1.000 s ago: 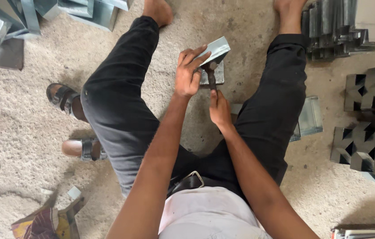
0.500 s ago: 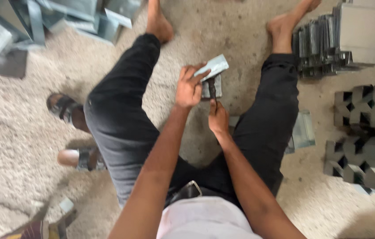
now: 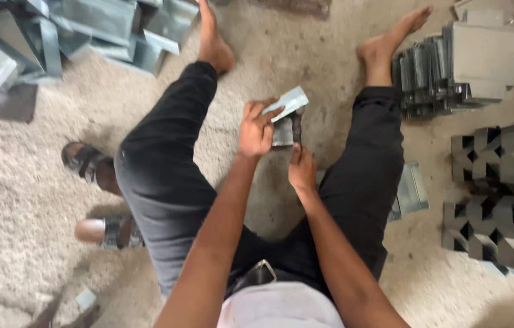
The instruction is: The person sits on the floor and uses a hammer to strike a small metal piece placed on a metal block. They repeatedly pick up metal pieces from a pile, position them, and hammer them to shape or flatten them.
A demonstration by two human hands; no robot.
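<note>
Small folded grey sheet-metal piece is held up between the person's spread legs, above the sandy concrete floor, roughly centre frame. Left hand is wrapped around its left side, fingers curled over the top edge, grip closed on the piece. Right hand sits just below and right of it, fingers closed around a thin dark tool that points up and touches the right edge of the metal piece; tool type too blurred to tell. Person sits on the floor in black trousers, barefoot, feet toward the top of frame. Behind the right forearm, next to the right thigh, a flat grey metal channel piece lies on the floor. Top right by the right foot: stack of grey folded metal plates stood on edge. Right edge: rows of dark grey angular metal brackets nested together. Top left: pile of larger light grey bent sheet-metal boxes. Left of the left leg: pair of dark strapped sandals, one near the knee, one lower, well apart from the hands. Bottom centre: white shirt and a belt buckle.
</note>
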